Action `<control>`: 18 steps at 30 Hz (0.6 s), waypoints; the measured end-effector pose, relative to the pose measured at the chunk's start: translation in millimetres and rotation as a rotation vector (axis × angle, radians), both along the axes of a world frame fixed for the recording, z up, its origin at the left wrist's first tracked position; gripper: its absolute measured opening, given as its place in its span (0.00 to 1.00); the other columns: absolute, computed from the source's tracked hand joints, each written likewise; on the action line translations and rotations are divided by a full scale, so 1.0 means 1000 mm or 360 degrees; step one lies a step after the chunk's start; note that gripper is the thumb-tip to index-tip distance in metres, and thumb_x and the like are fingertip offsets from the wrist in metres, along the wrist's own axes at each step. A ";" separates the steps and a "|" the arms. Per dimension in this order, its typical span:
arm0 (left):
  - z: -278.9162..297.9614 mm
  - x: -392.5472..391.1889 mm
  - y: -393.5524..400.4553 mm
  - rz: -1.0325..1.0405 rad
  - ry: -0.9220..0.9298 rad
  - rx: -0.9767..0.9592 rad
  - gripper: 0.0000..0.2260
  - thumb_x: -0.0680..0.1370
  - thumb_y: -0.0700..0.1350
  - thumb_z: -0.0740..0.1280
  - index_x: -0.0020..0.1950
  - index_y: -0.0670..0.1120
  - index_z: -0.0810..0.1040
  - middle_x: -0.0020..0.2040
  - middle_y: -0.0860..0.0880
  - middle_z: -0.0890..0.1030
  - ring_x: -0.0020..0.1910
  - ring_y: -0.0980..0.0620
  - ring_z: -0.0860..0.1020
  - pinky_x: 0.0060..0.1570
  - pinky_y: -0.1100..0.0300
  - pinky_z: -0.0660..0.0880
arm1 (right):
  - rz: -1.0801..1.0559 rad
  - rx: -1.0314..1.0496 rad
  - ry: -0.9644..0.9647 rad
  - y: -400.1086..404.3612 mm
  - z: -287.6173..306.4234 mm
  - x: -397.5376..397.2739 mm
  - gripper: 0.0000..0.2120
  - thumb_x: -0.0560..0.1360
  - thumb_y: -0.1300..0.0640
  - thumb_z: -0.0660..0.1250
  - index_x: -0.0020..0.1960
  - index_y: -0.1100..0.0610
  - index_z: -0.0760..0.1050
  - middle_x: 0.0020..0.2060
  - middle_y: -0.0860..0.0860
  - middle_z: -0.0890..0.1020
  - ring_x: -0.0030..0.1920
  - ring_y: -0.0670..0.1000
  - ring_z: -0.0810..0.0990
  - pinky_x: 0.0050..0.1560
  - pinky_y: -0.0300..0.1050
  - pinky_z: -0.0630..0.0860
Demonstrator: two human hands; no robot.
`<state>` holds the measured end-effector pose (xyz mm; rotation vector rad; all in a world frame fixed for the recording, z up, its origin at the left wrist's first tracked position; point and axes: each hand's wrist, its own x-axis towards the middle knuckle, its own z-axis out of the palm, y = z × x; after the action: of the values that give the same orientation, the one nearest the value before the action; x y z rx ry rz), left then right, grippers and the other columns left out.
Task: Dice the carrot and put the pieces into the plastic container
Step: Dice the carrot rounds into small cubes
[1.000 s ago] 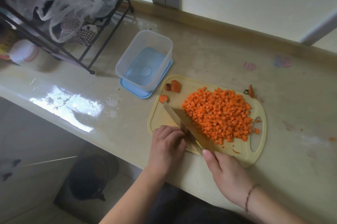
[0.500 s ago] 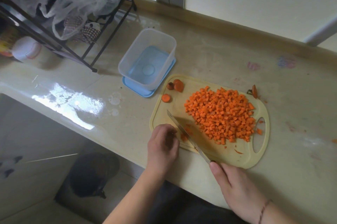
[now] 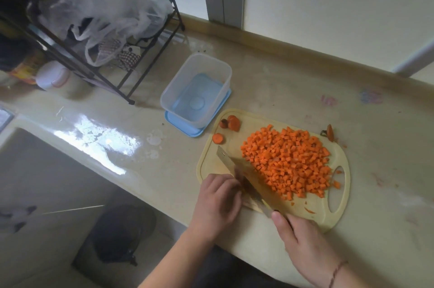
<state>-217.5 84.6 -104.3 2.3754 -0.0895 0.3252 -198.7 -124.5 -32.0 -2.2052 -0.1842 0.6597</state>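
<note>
my right hand (image 3: 303, 243) is closed around the handle of the knife (image 3: 249, 177), thumb laid along the top, with the blade lying slantwise across the near left part of the cutting board (image 3: 209, 158) and its flat side touching the edge of the diced carrot (image 3: 286, 161). my left hand (image 3: 217, 201) is curled, fingers bent down at the board's near edge, right against the blade; i cannot tell whether anything is held under it. the heap of small orange cubes covers the middle and right of the board. a few carrot ends (image 3: 231, 122) and a round slice (image 3: 217, 138) lie at the board's far left corner. just beyond that corner stands the plastic container (image 3: 196, 90), with no carrot in it, resting on its blue lid (image 3: 185, 128) on the counter (image 3: 270, 90). farther left is a black wire rack (image 3: 94, 62) with a plastic bag (image 3: 103, 3) on it.
</note>
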 end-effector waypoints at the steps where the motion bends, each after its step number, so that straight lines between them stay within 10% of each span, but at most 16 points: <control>1: -0.003 0.001 0.001 -0.0082 -0.0040 0.0075 0.05 0.78 0.44 0.71 0.53 0.45 0.81 0.51 0.50 0.81 0.48 0.49 0.77 0.50 0.54 0.76 | -0.0024 -0.0027 -0.0010 -0.004 -0.002 0.002 0.24 0.74 0.38 0.50 0.30 0.54 0.68 0.25 0.52 0.74 0.34 0.46 0.76 0.35 0.37 0.68; 18: 0.016 0.081 0.015 -0.0224 -0.0340 0.0176 0.07 0.78 0.37 0.67 0.52 0.41 0.84 0.51 0.45 0.83 0.47 0.44 0.78 0.49 0.54 0.74 | -0.0526 0.0052 0.0308 -0.034 0.028 0.022 0.33 0.60 0.25 0.53 0.32 0.58 0.65 0.21 0.50 0.63 0.22 0.50 0.62 0.23 0.35 0.58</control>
<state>-136.6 100.0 -87.8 2.4202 -0.3818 0.5168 -176.6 -158.3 -3.6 -2.0610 0.2624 0.6715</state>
